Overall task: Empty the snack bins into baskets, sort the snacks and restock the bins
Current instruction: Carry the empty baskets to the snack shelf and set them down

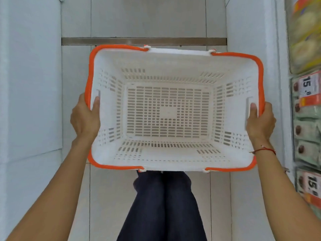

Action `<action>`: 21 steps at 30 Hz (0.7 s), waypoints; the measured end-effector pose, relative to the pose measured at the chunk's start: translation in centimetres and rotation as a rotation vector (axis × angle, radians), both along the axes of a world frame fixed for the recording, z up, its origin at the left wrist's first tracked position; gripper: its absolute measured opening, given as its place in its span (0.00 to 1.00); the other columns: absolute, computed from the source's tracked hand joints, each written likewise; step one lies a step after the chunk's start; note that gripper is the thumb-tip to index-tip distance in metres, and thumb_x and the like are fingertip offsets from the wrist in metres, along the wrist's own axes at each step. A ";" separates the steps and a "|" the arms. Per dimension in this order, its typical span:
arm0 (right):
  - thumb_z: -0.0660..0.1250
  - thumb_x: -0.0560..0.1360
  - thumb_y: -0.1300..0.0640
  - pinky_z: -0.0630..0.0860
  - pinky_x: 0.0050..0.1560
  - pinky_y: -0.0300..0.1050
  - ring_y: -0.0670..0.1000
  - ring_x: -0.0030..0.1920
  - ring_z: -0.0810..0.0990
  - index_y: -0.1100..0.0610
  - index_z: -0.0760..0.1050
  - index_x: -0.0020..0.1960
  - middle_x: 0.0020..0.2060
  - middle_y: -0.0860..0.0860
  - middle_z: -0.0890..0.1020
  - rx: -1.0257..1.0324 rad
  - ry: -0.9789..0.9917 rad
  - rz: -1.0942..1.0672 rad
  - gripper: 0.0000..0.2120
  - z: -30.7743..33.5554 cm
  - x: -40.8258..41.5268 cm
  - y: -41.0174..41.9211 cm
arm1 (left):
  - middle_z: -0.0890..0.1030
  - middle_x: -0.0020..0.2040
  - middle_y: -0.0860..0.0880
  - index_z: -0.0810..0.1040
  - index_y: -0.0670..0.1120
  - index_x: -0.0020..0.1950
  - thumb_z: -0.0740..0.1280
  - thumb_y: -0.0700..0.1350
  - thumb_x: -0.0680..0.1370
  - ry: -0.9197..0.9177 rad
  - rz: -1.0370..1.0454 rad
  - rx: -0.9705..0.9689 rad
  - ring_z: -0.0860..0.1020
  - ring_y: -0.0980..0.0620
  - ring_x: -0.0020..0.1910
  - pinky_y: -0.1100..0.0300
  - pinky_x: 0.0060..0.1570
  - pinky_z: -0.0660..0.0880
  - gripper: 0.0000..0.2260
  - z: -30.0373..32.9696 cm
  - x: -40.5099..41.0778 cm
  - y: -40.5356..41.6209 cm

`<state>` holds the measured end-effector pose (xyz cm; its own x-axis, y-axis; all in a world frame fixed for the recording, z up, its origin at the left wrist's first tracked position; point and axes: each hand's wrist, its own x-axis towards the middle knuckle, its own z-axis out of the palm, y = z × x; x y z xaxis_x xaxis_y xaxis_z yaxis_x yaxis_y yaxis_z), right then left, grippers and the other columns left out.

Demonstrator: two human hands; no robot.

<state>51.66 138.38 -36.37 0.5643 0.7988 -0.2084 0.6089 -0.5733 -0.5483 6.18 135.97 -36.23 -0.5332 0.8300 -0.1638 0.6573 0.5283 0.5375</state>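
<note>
We grip the empty basket (pixel 171 110) between left hand (pixel 85 117) and right hand (pixel 261 121), level, ready for snacks.

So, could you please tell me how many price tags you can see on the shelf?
2, both at the right edge: one price tag beside the upper packets, another lower down, cut off by the frame. More may lie out of view.
</note>
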 end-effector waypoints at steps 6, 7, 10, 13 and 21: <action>0.57 0.83 0.49 0.71 0.56 0.50 0.61 0.58 0.77 0.61 0.70 0.64 0.59 0.60 0.79 -0.056 -0.009 -0.011 0.17 11.2 -1.3 -2.2 | 0.81 0.56 0.43 0.74 0.44 0.63 0.58 0.59 0.81 -0.021 -0.008 -0.052 0.79 0.42 0.50 0.54 0.47 0.73 0.21 11.0 -1.5 -1.5; 0.57 0.83 0.49 0.72 0.57 0.51 0.61 0.58 0.77 0.61 0.70 0.65 0.60 0.60 0.78 -0.058 -0.002 -0.008 0.18 12.9 -1.4 -2.5 | 0.81 0.55 0.43 0.74 0.44 0.62 0.58 0.60 0.81 -0.028 -0.004 -0.060 0.79 0.42 0.50 0.52 0.48 0.74 0.21 12.7 -1.7 -1.9; 0.58 0.82 0.48 0.72 0.58 0.54 0.61 0.58 0.77 0.60 0.71 0.64 0.59 0.59 0.79 -0.080 -0.007 -0.003 0.18 17.4 -1.5 -2.9 | 0.81 0.54 0.43 0.74 0.43 0.61 0.59 0.59 0.81 -0.046 0.003 -0.082 0.79 0.42 0.49 0.51 0.48 0.75 0.21 17.4 -2.2 -3.0; 0.59 0.82 0.49 0.73 0.57 0.54 0.60 0.57 0.77 0.60 0.72 0.63 0.58 0.58 0.79 -0.092 -0.025 0.023 0.17 20.9 -1.7 -2.9 | 0.80 0.52 0.45 0.74 0.41 0.58 0.59 0.58 0.81 -0.054 0.023 -0.094 0.77 0.46 0.46 0.54 0.45 0.72 0.20 20.7 -2.5 -4.0; 0.58 0.82 0.48 0.76 0.56 0.57 0.60 0.54 0.78 0.59 0.72 0.63 0.55 0.57 0.79 -0.111 -0.021 0.082 0.17 24.8 -3.6 -1.4 | 0.81 0.53 0.42 0.74 0.41 0.58 0.59 0.60 0.81 -0.066 0.070 -0.088 0.77 0.44 0.46 0.53 0.45 0.72 0.22 23.9 -3.8 -4.7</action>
<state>48.05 137.00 -11.59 0.5030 0.8152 -0.2871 0.6673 -0.5774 -0.4704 2.41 131.24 -12.32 -0.5747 0.7722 -0.2710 0.5819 0.6184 0.5282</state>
